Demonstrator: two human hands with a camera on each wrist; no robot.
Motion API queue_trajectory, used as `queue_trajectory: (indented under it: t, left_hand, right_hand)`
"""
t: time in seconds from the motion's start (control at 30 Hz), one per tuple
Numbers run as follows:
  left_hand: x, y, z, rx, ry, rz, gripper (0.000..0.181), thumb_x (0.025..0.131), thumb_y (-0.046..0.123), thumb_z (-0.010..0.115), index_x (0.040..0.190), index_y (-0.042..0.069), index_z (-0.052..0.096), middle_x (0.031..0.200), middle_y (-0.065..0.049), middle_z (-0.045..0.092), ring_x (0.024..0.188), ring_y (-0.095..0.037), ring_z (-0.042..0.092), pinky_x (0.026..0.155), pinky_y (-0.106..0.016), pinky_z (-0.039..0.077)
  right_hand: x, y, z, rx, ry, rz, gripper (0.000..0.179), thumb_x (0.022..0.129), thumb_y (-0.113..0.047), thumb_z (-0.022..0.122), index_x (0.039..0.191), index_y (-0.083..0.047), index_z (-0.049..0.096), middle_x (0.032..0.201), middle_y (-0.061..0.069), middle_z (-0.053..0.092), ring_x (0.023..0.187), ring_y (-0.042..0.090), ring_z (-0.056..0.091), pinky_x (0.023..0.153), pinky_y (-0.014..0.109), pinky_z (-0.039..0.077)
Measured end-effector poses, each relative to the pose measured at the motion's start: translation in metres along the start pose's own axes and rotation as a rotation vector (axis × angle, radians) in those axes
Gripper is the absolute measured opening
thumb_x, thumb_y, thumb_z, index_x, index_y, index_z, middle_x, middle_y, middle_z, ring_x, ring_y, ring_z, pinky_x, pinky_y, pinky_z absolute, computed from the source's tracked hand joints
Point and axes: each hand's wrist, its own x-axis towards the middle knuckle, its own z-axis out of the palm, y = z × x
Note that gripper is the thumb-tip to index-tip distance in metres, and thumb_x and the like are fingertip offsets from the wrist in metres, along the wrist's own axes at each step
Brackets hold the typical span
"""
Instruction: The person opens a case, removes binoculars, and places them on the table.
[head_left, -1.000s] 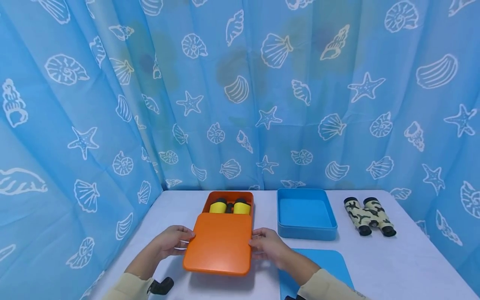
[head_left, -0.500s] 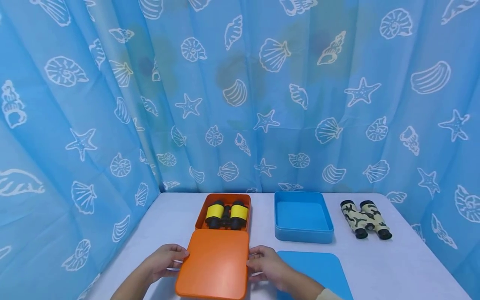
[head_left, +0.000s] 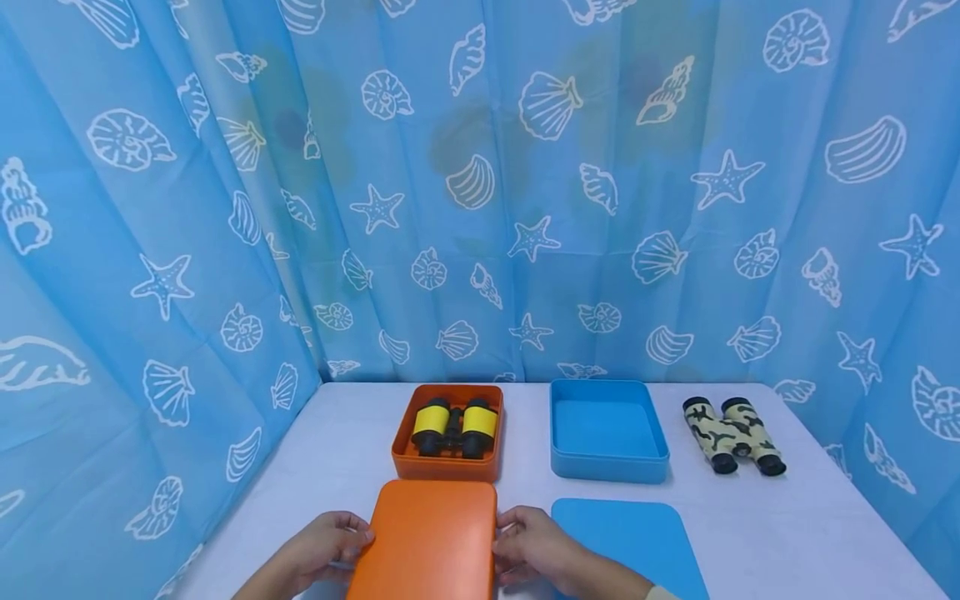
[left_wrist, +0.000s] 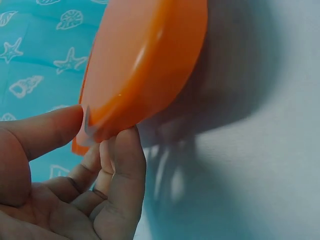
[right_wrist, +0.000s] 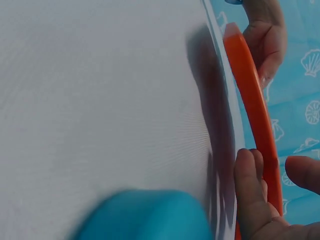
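Both hands hold an orange lid (head_left: 427, 542) by its sides, at the near edge of the head view. My left hand (head_left: 327, 546) pinches the left rim; in the left wrist view the thumb (left_wrist: 50, 132) is on one side and fingers (left_wrist: 127, 170) on the other. At the right rim is my right hand (head_left: 536, 542), its fingers (right_wrist: 250, 190) against the lid in the right wrist view. A shadow below suggests the lid is raised off the table. Just beyond it stands an uncovered orange box (head_left: 446, 469) containing black-and-yellow binoculars (head_left: 477, 421).
An uncovered blue box (head_left: 609, 468) stands right of the orange one, with a flat blue lid (head_left: 630, 542) in front of it. Camouflage-patterned binoculars (head_left: 731, 435) lie farther right on the white table (head_left: 810, 533). A blue shell-print curtain (head_left: 480, 208) surrounds the back and sides.
Both hands have drawn the orange lid off the box toward me. The binoculars inside, partly covered at first, now show fully. The blue box, blue lid and camouflage binoculars stay put.
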Motion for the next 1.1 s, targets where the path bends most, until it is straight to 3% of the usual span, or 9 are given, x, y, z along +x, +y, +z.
queue_trajectory:
  t: [0.2, 0.3, 0.43, 0.53, 0.73, 0.93, 1.1]
  left_hand:
    - [0.001, -0.004, 0.005, 0.007, 0.016, -0.02, 0.022, 0.094, 0.018, 0.064, 0.104, -0.002, 0.059, 0.085, -0.009, 0.06, 0.078, -0.023, 0.06, 0.074, -0.045, 0.056]
    - [0.003, -0.005, 0.007, 0.022, 0.028, -0.037, 0.019, 0.095, 0.015, 0.063, 0.103, -0.002, 0.059, 0.088, -0.01, 0.063, 0.079, -0.023, 0.063, 0.074, -0.045, 0.056]
    - [0.006, -0.005, 0.009, 0.064, 0.037, -0.052, 0.019, 0.094, 0.015, 0.064, 0.103, -0.002, 0.059, 0.09, -0.012, 0.064, 0.079, -0.023, 0.064, 0.074, -0.044, 0.057]
    - [0.007, -0.004, 0.01, 0.115, 0.044, -0.043, 0.02, 0.093, 0.015, 0.065, 0.103, -0.002, 0.06, 0.09, -0.012, 0.063, 0.078, -0.022, 0.063, 0.073, -0.042, 0.057]
    - [0.011, -0.002, 0.014, 0.267, 0.09, -0.014, 0.021, 0.09, 0.018, 0.07, 0.098, 0.0, 0.062, 0.085, -0.008, 0.062, 0.073, -0.019, 0.061, 0.067, -0.034, 0.056]
    - [0.011, 0.005, 0.023, 0.369, 0.145, -0.052, 0.031, 0.086, 0.023, 0.075, 0.101, -0.001, 0.063, 0.084, -0.007, 0.061, 0.073, -0.02, 0.058, 0.067, -0.034, 0.055]
    - [0.012, 0.011, 0.03, 0.476, 0.18, -0.072, 0.036, 0.084, 0.027, 0.077, 0.102, -0.001, 0.063, 0.082, -0.007, 0.06, 0.072, -0.021, 0.057, 0.067, -0.035, 0.052]
  right_hand:
    - [0.002, 0.001, 0.0, -0.036, -0.02, 0.01, 0.026, 0.093, -0.003, 0.06, 0.117, 0.004, 0.054, 0.093, 0.013, 0.064, 0.081, 0.025, 0.068, 0.073, 0.041, 0.058]
    - [0.018, 0.016, -0.007, -0.021, -0.057, 0.026, 0.029, 0.091, -0.004, 0.063, 0.117, 0.003, 0.053, 0.094, 0.015, 0.065, 0.083, 0.028, 0.069, 0.073, 0.042, 0.058]
    - [0.024, 0.021, -0.008, -0.024, -0.044, 0.072, 0.031, 0.09, -0.007, 0.066, 0.117, 0.003, 0.053, 0.096, 0.016, 0.065, 0.084, 0.029, 0.069, 0.073, 0.041, 0.058]
    - [0.009, 0.008, 0.0, -0.051, -0.007, 0.079, 0.028, 0.092, -0.005, 0.063, 0.117, 0.004, 0.053, 0.094, 0.014, 0.065, 0.082, 0.026, 0.069, 0.073, 0.039, 0.058]
    - [0.01, 0.006, 0.0, -0.097, 0.001, 0.042, 0.027, 0.092, -0.003, 0.062, 0.116, 0.005, 0.054, 0.091, 0.013, 0.065, 0.08, 0.025, 0.069, 0.071, 0.038, 0.058]
    - [0.011, 0.004, 0.001, -0.167, 0.019, 0.019, 0.024, 0.091, -0.003, 0.063, 0.113, 0.006, 0.056, 0.086, 0.012, 0.065, 0.077, 0.024, 0.068, 0.069, 0.037, 0.058]
    - [0.011, 0.0, 0.004, -0.315, 0.046, -0.002, 0.022, 0.089, -0.009, 0.068, 0.105, 0.002, 0.059, 0.081, 0.011, 0.064, 0.071, 0.023, 0.067, 0.066, 0.033, 0.058]
